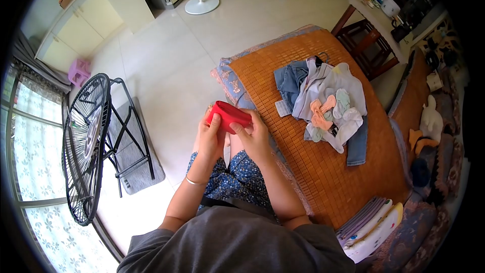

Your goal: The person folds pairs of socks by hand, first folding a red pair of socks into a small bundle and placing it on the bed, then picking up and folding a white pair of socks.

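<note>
a folded red cloth [228, 117] is held over the legs, just beside the edge of a brown mat [247, 73], with its left end clamped in the left hand [208, 135] and its right end clamped in the right hand [255, 140]. on the mat, a loose pile of clothes [331, 83] is topped by an orange piece [322, 112], and a folded stack [371, 227] is set near the right elbow. to the left, a black chair [92, 134] is seen by the window [38, 106].
</note>
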